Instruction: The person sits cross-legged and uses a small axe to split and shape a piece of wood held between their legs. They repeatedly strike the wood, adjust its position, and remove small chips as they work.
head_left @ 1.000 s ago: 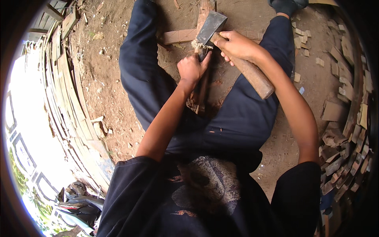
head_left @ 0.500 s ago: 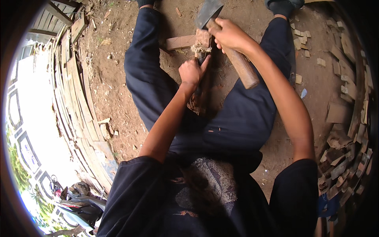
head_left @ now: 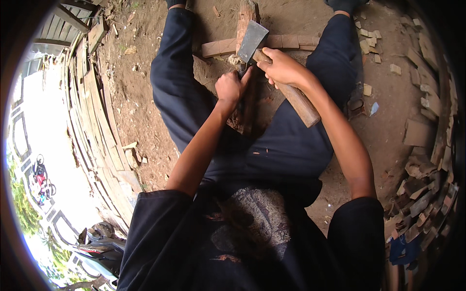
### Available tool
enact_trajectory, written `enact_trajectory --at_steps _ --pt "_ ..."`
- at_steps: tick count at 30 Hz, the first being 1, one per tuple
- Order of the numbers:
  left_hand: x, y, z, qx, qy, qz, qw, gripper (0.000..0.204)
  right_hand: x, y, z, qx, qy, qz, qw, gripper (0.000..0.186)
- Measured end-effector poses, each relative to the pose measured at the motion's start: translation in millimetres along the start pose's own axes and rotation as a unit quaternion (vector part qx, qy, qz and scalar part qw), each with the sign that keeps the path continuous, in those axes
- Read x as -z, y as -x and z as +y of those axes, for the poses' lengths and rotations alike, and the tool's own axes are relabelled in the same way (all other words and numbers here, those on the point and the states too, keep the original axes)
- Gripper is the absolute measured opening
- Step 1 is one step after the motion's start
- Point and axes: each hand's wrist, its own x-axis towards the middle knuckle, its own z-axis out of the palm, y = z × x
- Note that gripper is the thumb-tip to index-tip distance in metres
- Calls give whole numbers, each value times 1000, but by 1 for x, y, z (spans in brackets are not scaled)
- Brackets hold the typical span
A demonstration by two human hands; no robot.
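My right hand (head_left: pixel 284 68) grips the thick wooden handle of an axe (head_left: pixel 253 42), close below its wedge-shaped grey head. The head hangs just above my left hand (head_left: pixel 230 86), over the frayed, pale top of a dark rod-like tool (head_left: pixel 242 73). Wrapped round that tool, the left fingers are closed, with the thumb stretched along it. Its lower part is lost in shadow between my thighs, so its kind cannot be made out. Beyond the axe head, a rough wooden post (head_left: pixel 246 17) lies on the ground, next to a crosswise row of reddish-brown wood (head_left: pixel 284 42).
My spread legs in dark trousers (head_left: pixel 174 82) flank the work on brown soil (head_left: pixel 131 97). Small wood offcuts (head_left: pixel 371 39) lie by my right foot, and stacked wood scraps (head_left: pixel 422 199) line the right side. Planks (head_left: pixel 97 116) run along the left, with a parked motorbike (head_left: pixel 99 247) behind.
The axe head has come down and toward me, its flat side now showing, and the right hand has lowered with it. The left hand keeps its hold on the dark tool.
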Motion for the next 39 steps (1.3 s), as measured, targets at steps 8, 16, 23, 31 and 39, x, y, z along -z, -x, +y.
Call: enact_trajectory --at_steps 8,16,23,31,39 --pt "-2 -1 -4 28 7 8 1000 71 39 -2 -23 -8 -120 12 993 57" --pt "-4 6 -9 11 -14 -14 1000 69 16 -38 -18 21 -39 9 999 54" --pt "15 32 -16 -1 -71 -178 981 75 -21 -1 13 -80 -101 -99 987 30" --pt "8 17 -56 144 50 -127 980 87 -70 39 79 -98 -520 59 846 19" --pt "-14 13 -49 121 214 -275 930 83 -64 5 116 -153 21 155 976 48"
